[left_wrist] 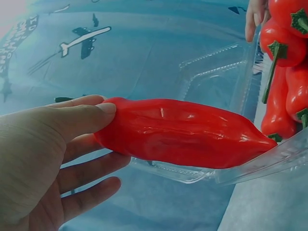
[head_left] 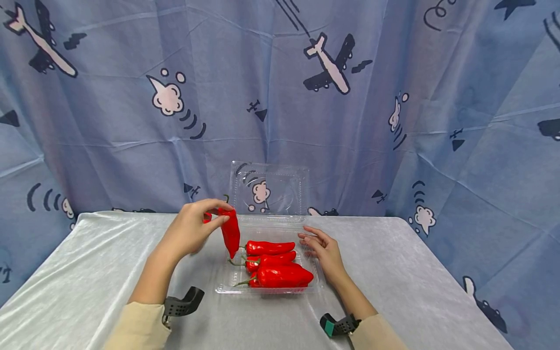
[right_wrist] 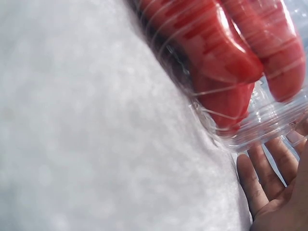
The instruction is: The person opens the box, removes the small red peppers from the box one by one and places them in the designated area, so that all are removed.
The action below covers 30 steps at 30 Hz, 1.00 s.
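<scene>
The hands at a clear box on the bench [head_left: 415,282]. The left hand [head_left: 190,228] pinches a pepper [head_left: 230,236] near its stem between thumb and index finger, the remaining fingers spread and free of it; the pepper hangs tip down over the box's left side. The right hand [head_left: 325,253], fingers parted and slightly bent, lies at the box's right wall; whether the fingertips touch the plastic is hard to tell, the right wrist view being blurred. The box [head_left: 280,291] sits short of the bench's back edge, well in from its left and right edges. Inside, several red peppers [head_left: 284,275] lie crosswise, stems to the left, the front ones stacked. The lid [head_left: 284,189], transparent, stands raised along the bench's back edge.
</scene>
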Each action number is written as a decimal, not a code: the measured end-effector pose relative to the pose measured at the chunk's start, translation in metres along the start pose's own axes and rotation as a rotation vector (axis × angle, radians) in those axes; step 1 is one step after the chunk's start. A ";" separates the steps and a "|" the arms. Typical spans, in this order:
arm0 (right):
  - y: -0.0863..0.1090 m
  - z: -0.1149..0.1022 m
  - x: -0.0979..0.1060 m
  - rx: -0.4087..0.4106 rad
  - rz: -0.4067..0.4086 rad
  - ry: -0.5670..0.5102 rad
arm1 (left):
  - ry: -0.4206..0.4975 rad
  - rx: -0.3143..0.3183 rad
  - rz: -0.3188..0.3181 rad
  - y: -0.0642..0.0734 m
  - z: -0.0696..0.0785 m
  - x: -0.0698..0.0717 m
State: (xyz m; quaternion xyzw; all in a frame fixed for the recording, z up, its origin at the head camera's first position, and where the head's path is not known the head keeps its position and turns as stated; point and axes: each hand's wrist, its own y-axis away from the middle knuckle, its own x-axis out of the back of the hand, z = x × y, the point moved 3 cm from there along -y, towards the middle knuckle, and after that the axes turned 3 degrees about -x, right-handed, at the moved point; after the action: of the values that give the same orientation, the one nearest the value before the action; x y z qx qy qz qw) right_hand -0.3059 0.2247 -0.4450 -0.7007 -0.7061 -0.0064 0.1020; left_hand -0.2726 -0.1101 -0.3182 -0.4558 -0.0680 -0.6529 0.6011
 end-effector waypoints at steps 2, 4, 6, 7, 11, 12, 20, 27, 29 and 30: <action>0.000 0.000 0.000 0.001 0.001 -0.001 | 0.015 0.007 0.004 0.000 -0.001 0.002; 0.000 0.000 0.000 0.000 0.001 0.001 | 0.023 0.012 0.007 0.000 -0.002 0.004; 0.000 0.000 0.000 0.000 0.003 0.004 | 0.022 0.018 0.008 0.001 -0.002 0.006; 0.000 0.000 0.000 -0.001 0.002 0.007 | 0.021 0.019 0.011 0.001 -0.002 0.007; 0.000 0.000 0.000 -0.004 0.004 0.013 | 0.025 0.022 0.024 0.002 -0.004 0.012; 0.000 0.000 0.000 -0.004 0.004 0.014 | 0.026 0.021 0.028 0.002 -0.005 0.013; 0.001 0.000 0.000 -0.007 0.006 0.013 | 0.047 0.016 0.070 0.003 -0.009 0.018; 0.001 0.000 0.000 -0.004 0.006 0.014 | 0.048 0.015 0.088 0.004 -0.014 0.021; 0.001 -0.001 0.000 -0.006 0.008 0.014 | 0.049 0.016 0.090 0.004 -0.015 0.022; 0.001 -0.001 0.000 -0.007 0.010 0.015 | 0.046 0.017 0.091 0.004 -0.016 0.022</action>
State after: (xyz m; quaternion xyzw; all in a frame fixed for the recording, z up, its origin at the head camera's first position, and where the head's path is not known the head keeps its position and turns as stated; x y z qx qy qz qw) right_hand -0.3051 0.2244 -0.4444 -0.7044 -0.7018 -0.0137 0.1051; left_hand -0.2741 -0.1373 -0.3145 -0.4382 -0.0390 -0.6348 0.6352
